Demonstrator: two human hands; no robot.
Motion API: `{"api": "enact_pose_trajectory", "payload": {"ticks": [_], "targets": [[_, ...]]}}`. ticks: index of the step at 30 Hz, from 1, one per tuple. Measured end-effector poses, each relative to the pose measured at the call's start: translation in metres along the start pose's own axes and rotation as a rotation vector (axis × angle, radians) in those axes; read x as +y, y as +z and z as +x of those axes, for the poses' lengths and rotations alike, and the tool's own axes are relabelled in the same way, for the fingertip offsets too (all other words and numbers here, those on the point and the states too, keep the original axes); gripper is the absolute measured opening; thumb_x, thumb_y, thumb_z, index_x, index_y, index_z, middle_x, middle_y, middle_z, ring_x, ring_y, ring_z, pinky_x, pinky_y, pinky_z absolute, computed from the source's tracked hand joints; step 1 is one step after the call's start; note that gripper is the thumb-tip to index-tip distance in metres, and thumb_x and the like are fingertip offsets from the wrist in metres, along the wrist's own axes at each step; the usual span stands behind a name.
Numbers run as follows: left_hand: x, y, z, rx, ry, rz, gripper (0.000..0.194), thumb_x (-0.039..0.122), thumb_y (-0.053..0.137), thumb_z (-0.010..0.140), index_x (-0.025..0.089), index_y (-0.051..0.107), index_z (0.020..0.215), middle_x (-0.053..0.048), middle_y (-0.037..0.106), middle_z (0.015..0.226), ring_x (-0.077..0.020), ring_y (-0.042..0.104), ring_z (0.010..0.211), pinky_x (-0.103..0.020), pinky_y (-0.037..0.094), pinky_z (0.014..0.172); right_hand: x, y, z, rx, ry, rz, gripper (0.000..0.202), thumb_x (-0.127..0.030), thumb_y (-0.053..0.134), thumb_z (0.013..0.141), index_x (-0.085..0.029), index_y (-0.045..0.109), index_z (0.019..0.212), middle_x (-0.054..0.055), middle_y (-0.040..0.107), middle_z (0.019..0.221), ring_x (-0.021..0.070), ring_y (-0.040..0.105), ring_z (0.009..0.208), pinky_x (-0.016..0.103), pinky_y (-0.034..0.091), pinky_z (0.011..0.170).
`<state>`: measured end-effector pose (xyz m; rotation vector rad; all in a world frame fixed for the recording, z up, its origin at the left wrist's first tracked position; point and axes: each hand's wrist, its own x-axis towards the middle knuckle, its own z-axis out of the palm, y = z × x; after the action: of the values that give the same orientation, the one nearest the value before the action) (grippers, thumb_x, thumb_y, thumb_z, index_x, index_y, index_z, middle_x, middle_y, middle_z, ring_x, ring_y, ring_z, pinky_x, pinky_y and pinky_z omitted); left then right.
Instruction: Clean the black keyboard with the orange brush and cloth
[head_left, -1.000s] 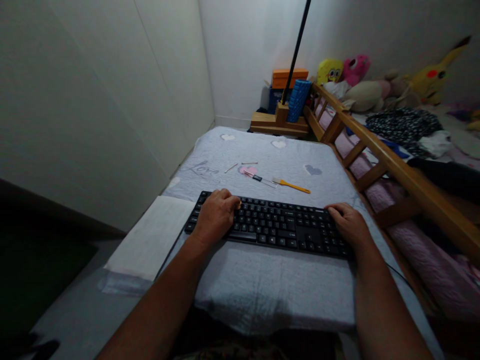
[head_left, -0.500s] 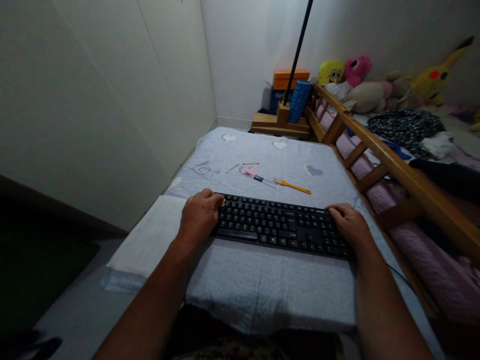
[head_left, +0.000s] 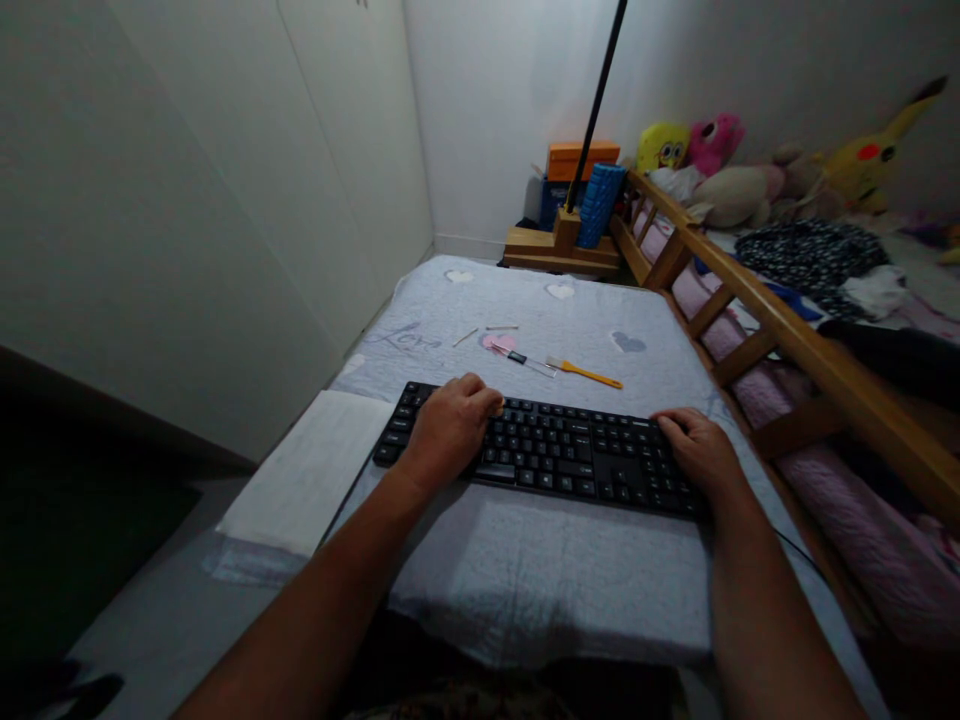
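We see the worktop (head_left: 540,590) first, draped in a pale grey cloth (head_left: 525,300) with heart patches, and a wooden bed rail (head_left: 780,325) running along its right side. A white folded pad (head_left: 307,470) lies at the worktop's left edge, just beside the keyboard. The black keyboard (head_left: 555,455) lies across the near half of the cloth, its long side facing us. Both forearms reach forward from the bottom of the view. Our left hand (head_left: 448,432) rests palm down on the keyboard's left part, fingers curled loosely over the keys, gripping nothing. Our right hand (head_left: 697,450) lies palm down on the keyboard's right end, fingers bent over the keys there, also gripping nothing. Beyond the keyboard, well apart from both hands, lie an orange-handled tool (head_left: 585,372), a small black-handled tool (head_left: 523,360) and two thin sticks (head_left: 484,331).
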<state>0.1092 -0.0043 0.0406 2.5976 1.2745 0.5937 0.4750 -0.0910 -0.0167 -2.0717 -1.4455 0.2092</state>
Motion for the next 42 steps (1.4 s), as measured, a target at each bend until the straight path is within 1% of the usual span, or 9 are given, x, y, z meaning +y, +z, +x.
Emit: {"api": "enact_pose_trajectory", "payload": {"ticks": [5,9,12,24,28,31,35,39,42], "targets": [[0.018,0.014,0.012,-0.041,0.079,-0.004,0.021,0.020,0.054,0.097,0.021,0.074,0.102,-0.006,0.068,0.100,-0.0203,0.060,0.097,-0.033,0.049,0.088,0.001,0.000,-0.001,0.008,0.004,0.015,0.036,-0.044,0.047,0.081,-0.020,0.073,0.083,0.011,0.074,0.097,0.0266,0.066,0.095,0.040,0.048,0.094],[0.024,0.028,0.014,-0.038,0.142,0.014,0.020,0.023,0.054,0.098,0.021,0.074,0.103,-0.005,0.067,0.100,-0.0206,0.058,0.095,-0.033,0.048,0.087,0.002,0.000,0.000,0.007,-0.001,0.023,0.034,-0.043,0.048,0.082,-0.020,0.073,0.083,0.010,0.074,0.096,0.0263,0.065,0.096,0.039,0.048,0.094],[0.025,0.034,0.014,-0.051,0.160,0.042,0.020,0.024,0.053,0.099,0.022,0.073,0.102,-0.005,0.066,0.100,-0.0210,0.057,0.094,-0.033,0.047,0.085,0.002,0.000,0.000,0.007,0.000,0.022,0.033,-0.042,0.048,0.082,-0.021,0.073,0.083,0.010,0.074,0.096,0.0262,0.065,0.095,0.039,0.048,0.093],[0.009,0.023,0.005,-0.060,0.065,0.117,0.020,0.020,0.055,0.095,0.023,0.074,0.100,-0.006,0.067,0.099,-0.0234,0.057,0.096,-0.036,0.046,0.085,-0.002,-0.001,-0.002,0.005,-0.006,0.019,0.034,-0.043,0.047,0.083,-0.020,0.073,0.083,0.011,0.074,0.096,0.0267,0.066,0.097,0.039,0.047,0.094],[0.008,0.017,0.005,-0.057,0.020,0.120,0.020,0.020,0.054,0.096,0.022,0.074,0.099,-0.006,0.066,0.098,-0.0219,0.059,0.091,-0.035,0.046,0.083,-0.002,0.000,-0.002,0.013,-0.007,0.031,0.033,-0.042,0.048,0.083,-0.020,0.073,0.083,0.010,0.074,0.095,0.0264,0.066,0.096,0.039,0.047,0.094],[0.017,0.015,0.010,-0.080,0.056,0.070,0.023,0.023,0.050,0.098,0.022,0.073,0.100,-0.006,0.066,0.098,-0.0195,0.059,0.086,-0.033,0.046,0.080,-0.002,-0.001,-0.002,0.012,0.000,0.037,0.032,-0.042,0.049,0.083,-0.021,0.073,0.082,0.010,0.074,0.095,0.0261,0.066,0.096,0.039,0.048,0.094],[0.038,0.018,0.022,-0.109,0.187,0.044,0.026,0.024,0.047,0.099,0.021,0.073,0.099,-0.006,0.066,0.097,-0.0196,0.059,0.086,-0.033,0.046,0.079,-0.001,-0.001,-0.001,0.006,-0.002,0.037,0.032,-0.042,0.048,0.083,-0.021,0.073,0.081,0.010,0.074,0.095,0.0261,0.066,0.096,0.038,0.048,0.094],[0.057,0.028,0.035,-0.140,0.274,0.060,0.025,0.023,0.047,0.098,0.019,0.072,0.096,-0.008,0.066,0.095,-0.0210,0.059,0.089,-0.034,0.046,0.078,0.001,0.000,-0.001,0.018,-0.011,0.039,0.032,-0.042,0.048,0.083,-0.021,0.073,0.081,0.009,0.074,0.094,0.0255,0.066,0.095,0.038,0.048,0.092],[0.063,0.039,0.039,-0.152,0.305,0.059,0.024,0.021,0.047,0.097,0.019,0.071,0.094,-0.008,0.066,0.095,-0.0210,0.059,0.089,-0.033,0.046,0.077,0.002,0.001,-0.002,0.026,-0.017,0.044,0.031,-0.041,0.049,0.083,-0.021,0.073,0.081,0.009,0.074,0.094,0.0251,0.065,0.094,0.037,0.048,0.091]]}}
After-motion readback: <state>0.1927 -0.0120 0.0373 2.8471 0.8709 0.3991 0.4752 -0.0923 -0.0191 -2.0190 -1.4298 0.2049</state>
